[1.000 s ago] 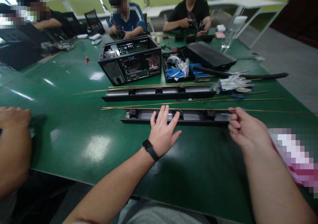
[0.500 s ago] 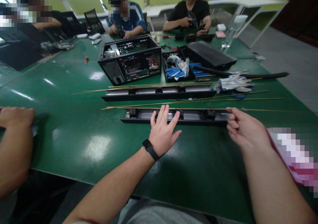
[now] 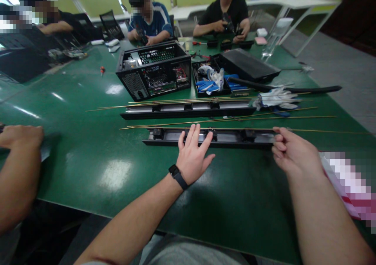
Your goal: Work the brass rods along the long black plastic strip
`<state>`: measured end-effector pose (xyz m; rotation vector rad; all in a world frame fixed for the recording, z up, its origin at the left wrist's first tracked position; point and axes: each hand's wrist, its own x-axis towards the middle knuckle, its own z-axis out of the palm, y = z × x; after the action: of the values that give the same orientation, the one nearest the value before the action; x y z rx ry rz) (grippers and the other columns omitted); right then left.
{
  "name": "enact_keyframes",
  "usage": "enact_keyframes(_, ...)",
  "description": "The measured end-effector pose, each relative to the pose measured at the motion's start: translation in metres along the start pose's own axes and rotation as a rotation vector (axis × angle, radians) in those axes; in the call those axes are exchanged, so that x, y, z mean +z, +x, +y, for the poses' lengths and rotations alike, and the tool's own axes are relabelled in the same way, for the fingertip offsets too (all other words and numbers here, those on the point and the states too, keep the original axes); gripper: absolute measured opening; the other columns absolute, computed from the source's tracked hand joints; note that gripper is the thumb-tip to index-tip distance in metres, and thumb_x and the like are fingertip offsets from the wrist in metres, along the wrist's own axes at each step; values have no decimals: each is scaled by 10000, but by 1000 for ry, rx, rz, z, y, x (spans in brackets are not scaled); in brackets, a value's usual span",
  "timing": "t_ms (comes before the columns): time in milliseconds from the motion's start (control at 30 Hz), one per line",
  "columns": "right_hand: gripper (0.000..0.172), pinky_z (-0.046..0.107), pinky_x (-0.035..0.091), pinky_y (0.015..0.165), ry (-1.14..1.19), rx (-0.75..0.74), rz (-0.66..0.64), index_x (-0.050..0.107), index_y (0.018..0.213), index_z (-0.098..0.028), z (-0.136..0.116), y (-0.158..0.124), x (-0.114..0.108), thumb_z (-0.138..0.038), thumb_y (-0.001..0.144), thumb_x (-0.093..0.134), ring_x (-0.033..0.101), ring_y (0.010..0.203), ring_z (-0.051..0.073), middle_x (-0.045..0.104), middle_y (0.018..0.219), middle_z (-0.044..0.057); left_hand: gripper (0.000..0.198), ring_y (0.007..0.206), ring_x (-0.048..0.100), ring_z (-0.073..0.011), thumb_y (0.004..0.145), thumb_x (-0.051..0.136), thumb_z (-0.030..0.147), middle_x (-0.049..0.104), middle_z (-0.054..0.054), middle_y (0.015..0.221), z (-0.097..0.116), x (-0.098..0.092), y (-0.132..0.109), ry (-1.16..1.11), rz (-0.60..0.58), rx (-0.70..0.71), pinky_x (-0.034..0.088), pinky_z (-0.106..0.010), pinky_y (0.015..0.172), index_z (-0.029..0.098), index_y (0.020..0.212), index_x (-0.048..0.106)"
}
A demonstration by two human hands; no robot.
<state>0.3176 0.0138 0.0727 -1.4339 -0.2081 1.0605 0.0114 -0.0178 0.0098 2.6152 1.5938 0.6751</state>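
My left hand [image 3: 192, 155] lies with fingers spread over the nearer long black channel [image 3: 227, 144], its fingertips across the channel's middle. A dark watch is on that wrist. At the channel's right end, my right hand [image 3: 295, 149] is closed in a pinch; whatever sits between thumb and forefinger is too small to make out. Black blocks [image 3: 248, 135] sit inside the channel. Thin brass-coloured rods [image 3: 305, 117] run along its far side, some passing close to my right fingertips. Farther back lies a second black channel [image 3: 190, 113] with similar blocks.
Behind the channels stand an open computer case [image 3: 152, 73] and a black tray [image 3: 194, 80] with gloves. Another glove [image 3: 277, 98] and a black tube [image 3: 308, 89] lie to the right. A co-worker's arm [image 3: 22, 171] rests at left. Other people sit across the green table [image 3: 88, 147].
My right hand has shifted slightly to the right, still pinched. My left hand has stayed in place. The co-worker's hand at left has moved a little to the right.
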Motion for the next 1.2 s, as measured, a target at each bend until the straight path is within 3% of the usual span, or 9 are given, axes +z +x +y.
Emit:
enact_keyframes(200,299,151,259,301,-15,19,-30,747,989,-178,-1,-6,4,-107,1253,626,370,363,35,535,705,-75,773,1913,423,-505,1128,913,365,479,-282,2014,0,-2,0,-3,-3,1,380,-832,1495,296,1853,654)
enact_keyframes(433,349,152,231,299,23,-21,29,724,956,-181,-1,-7,5,-76,1256,579,363,362,30,518,694,-81,801,1923,398,-508,1115,925,377,476,-260,2022,0,0,0,-7,-1,-6,349,-836,1508,311,1862,644)
enact_keyframes(600,253,151,261,299,-24,1,-38,763,1002,-185,2,-3,2,-106,1226,675,371,363,40,540,709,-75,793,1922,403,-504,1118,921,380,477,-264,2021,0,0,0,-4,-5,-6,360,-829,1505,310,1859,648)
enact_keyframes(767,277,145,256,308,0,-9,-1,727,984,-192,1,2,-2,-99,1232,645,376,365,37,529,711,-80,771,1915,418,-505,1131,908,377,474,-276,2018,0,1,0,-1,2,5,370,-827,1499,295,1854,655)
enact_keyframes(1033,174,133,263,311,-21,-13,-30,732,1018,-216,3,8,-6,-159,1142,839,385,371,44,559,718,-82,798,1918,409,-511,1108,933,386,478,-265,2020,-1,2,-1,-7,9,-3,356,-834,1502,310,1852,654)
enact_keyframes(1200,238,146,243,300,-4,4,-17,731,998,-199,2,3,-3,-151,1227,687,369,361,41,536,710,-75,773,1913,421,-508,1124,914,371,476,-273,2018,0,0,0,-8,6,2,373,-827,1498,300,1850,658)
